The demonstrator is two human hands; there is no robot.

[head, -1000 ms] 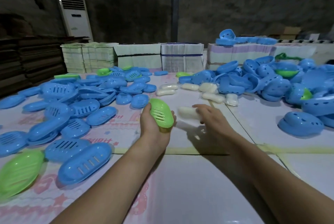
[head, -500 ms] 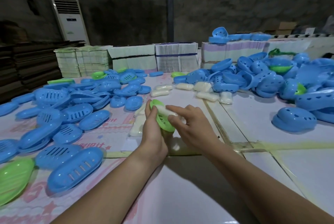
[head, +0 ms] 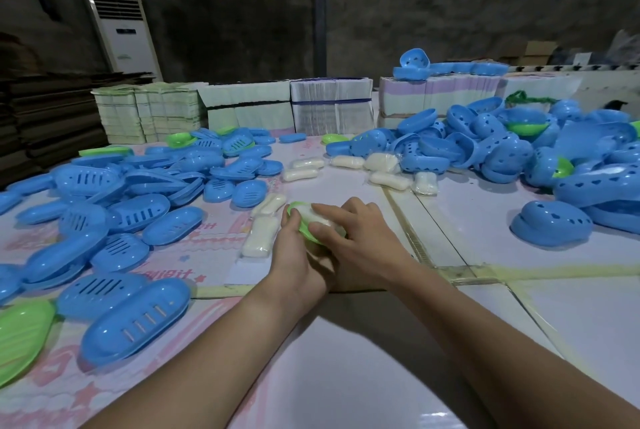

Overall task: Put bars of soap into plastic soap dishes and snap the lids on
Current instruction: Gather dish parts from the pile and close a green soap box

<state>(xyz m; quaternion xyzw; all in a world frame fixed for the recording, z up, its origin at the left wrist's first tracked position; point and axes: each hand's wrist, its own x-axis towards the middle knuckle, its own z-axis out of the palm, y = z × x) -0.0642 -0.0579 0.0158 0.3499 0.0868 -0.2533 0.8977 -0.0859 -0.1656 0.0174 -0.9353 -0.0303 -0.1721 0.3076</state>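
**Soap pressed into green dish**

The left hand (head: 294, 255) grips the green dish (head: 304, 233) from below, fingers curled round its rim, just above the counter (head: 346, 376). The right hand (head: 360, 241) curls over the white soap (head: 317, 215), holding it in the dish. Half a second ago the soap was only arriving at the dish; a second ago the right hand was still reaching for it on the counter.

Pink print on the counter cover (head: 166, 274) is not legible. Wrapped bars (head: 258, 238) lie just left of the hands; blue lids (head: 135, 321) spread left, blue dishes (head: 550, 224) pile right.
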